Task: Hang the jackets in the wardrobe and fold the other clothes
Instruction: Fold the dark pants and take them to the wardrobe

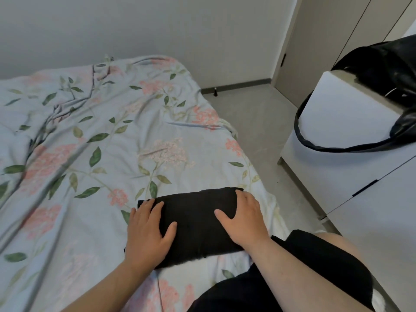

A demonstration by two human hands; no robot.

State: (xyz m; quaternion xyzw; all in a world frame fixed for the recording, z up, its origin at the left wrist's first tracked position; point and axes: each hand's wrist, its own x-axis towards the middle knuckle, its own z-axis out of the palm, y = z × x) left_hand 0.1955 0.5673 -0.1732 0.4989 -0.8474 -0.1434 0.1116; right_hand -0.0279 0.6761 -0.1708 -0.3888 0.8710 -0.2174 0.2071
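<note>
Both hands, left hand [147,230] and right hand [244,218], press flat-fingered on the folded black garment [194,224], gripping nothing; soft floral duvet [90,143] might let it unfold.

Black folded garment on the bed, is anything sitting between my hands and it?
Nothing visible. The left hand and the right hand both lie flat on the black folded garment, one toward each end, fingers straight. The garment rests directly on the floral bed cover.
</note>
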